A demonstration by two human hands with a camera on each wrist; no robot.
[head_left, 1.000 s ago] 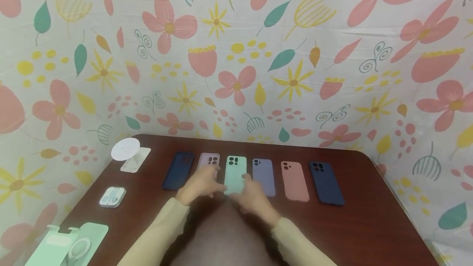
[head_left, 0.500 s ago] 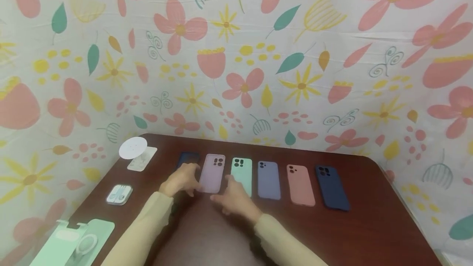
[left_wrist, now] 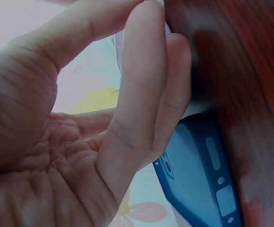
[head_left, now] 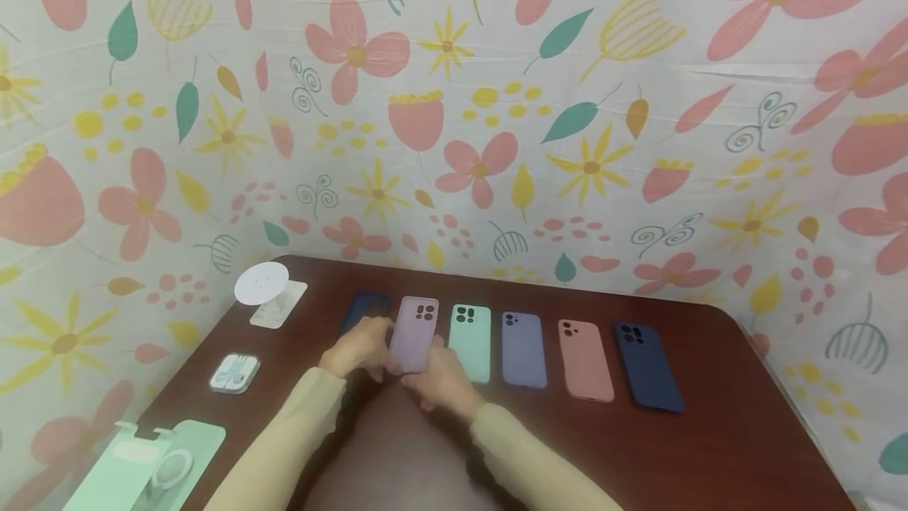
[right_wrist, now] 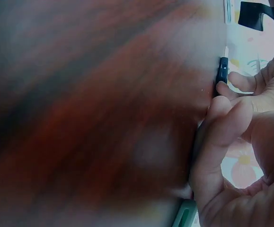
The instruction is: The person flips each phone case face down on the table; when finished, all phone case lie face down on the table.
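A lilac phone case [head_left: 413,337] lies flat on the table, camera cutouts at its far end. My left hand [head_left: 360,349] holds its near left edge, and in the left wrist view thumb and fingers [left_wrist: 144,56] come together at a pale edge. At the near right corner, my right hand [head_left: 445,378] has its thumb and curled fingers against the case. The right wrist view shows those fingers [right_wrist: 210,156] low along the tabletop, hiding most of the case. A dark blue case [head_left: 367,306] lies partly behind my left hand. Beside my right hand is a mint case [head_left: 471,349].
Further right in the row lie a periwinkle case [head_left: 524,349], a pink case [head_left: 586,361] and a navy case [head_left: 649,369]. Along the left side are a white round stand [head_left: 262,284], boxed earphones [head_left: 235,373] and a mint folding stand [head_left: 117,464]. A floral cloth [head_left: 454,101] hangs behind.
Both hands have left the mint case and moved left to the lilac one, closing in on its near corners. The head view has turned slightly, shifting the row rightward in the picture.
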